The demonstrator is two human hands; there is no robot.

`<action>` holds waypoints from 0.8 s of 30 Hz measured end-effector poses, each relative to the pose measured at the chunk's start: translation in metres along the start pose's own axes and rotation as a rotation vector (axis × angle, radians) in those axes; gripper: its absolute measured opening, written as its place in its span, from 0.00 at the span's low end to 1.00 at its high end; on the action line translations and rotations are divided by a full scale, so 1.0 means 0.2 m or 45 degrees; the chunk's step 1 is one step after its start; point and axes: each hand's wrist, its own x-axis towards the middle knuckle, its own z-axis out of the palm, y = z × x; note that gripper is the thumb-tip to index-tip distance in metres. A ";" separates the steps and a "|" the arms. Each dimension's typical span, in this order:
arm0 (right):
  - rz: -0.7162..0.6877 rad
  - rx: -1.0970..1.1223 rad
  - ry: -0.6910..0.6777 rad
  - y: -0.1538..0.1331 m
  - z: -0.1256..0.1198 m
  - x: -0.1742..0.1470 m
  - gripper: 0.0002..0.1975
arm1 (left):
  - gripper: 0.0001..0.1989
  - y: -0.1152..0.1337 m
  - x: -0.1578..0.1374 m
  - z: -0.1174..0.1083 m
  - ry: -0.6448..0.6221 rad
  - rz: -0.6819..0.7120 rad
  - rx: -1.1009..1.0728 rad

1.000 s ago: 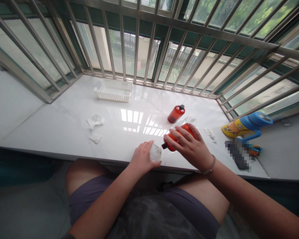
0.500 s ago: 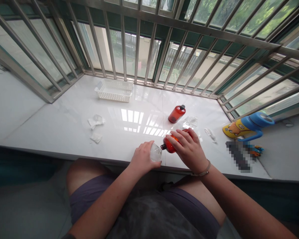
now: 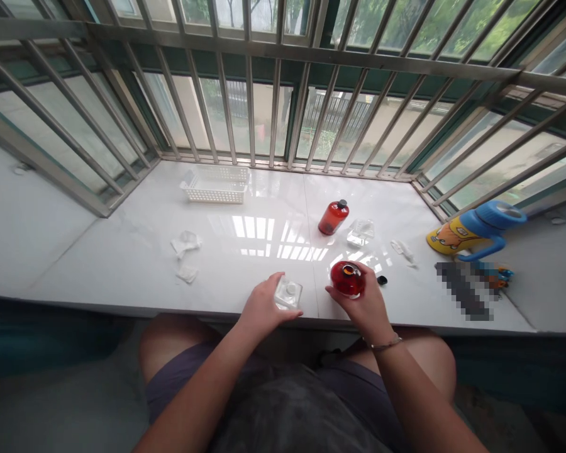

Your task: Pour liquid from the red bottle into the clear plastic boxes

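Observation:
My left hand (image 3: 266,301) is closed around the side of a small clear bottle (image 3: 290,293), whose round mouth faces up, near the front edge of the white counter (image 3: 136,251). In my right hand (image 3: 365,302) is a red bottle (image 3: 344,284), upright and uncapped, its open neck facing me. The two bottles are apart. A black cap (image 3: 382,280) lies just right of my right hand. Behind it stands a second red bottle (image 3: 333,218) with a dark cap on. Beside that one is a clear, glassy container (image 3: 360,233).
At the back left sits a white plastic basket (image 3: 217,185). Crumpled white tissues (image 3: 186,242) lie at left, another tissue (image 3: 404,253) at right. A blue and yellow flask (image 3: 474,229) stands far right, near a pixelated dark object (image 3: 462,289). Metal window bars (image 3: 306,56) border the counter's back.
The red bottle in my right hand has gone from tilted at the clear bottle's mouth to upright and farther right. My left hand has lowered and levelled the clear bottle. The black cap now shows.

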 end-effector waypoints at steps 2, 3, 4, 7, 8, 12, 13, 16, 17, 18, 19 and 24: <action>0.007 0.023 -0.001 0.03 0.00 -0.02 0.40 | 0.47 -0.01 0.02 -0.02 0.046 -0.026 0.011; 0.012 0.034 -0.007 0.04 0.01 -0.03 0.40 | 0.47 -0.01 0.03 -0.03 0.070 -0.032 0.019; 0.029 0.051 -0.016 0.05 0.02 -0.04 0.41 | 0.47 -0.02 0.04 -0.03 0.094 -0.037 0.026; 0.133 0.154 -0.030 0.07 0.05 -0.07 0.43 | 0.47 -0.04 0.07 -0.04 0.150 -0.051 0.045; 0.158 0.200 -0.026 0.08 0.06 -0.08 0.44 | 0.47 -0.04 0.08 -0.04 0.165 -0.053 0.052; 0.148 0.296 -0.016 0.12 0.11 -0.09 0.46 | 0.49 -0.06 0.10 -0.03 0.207 -0.046 0.107; 0.137 0.280 -0.021 0.14 0.12 -0.09 0.46 | 0.52 -0.07 0.10 -0.03 0.206 -0.044 0.125; 0.094 0.180 -0.033 0.16 0.14 -0.07 0.46 | 0.66 -0.08 0.07 -0.05 0.151 -0.002 0.166; 0.074 0.140 -0.036 0.17 0.15 -0.07 0.46 | 0.69 -0.09 0.06 -0.06 0.129 0.021 0.171; 0.048 0.101 -0.040 0.17 0.15 -0.07 0.47 | 0.71 -0.10 0.04 -0.08 0.119 0.042 0.173; 0.013 0.064 -0.044 0.18 0.14 -0.07 0.48 | 0.71 -0.12 0.02 -0.11 0.125 0.058 0.175; -0.201 0.077 0.008 0.24 0.05 -0.11 0.41 | 0.56 -0.24 -0.14 -0.31 0.247 0.072 0.155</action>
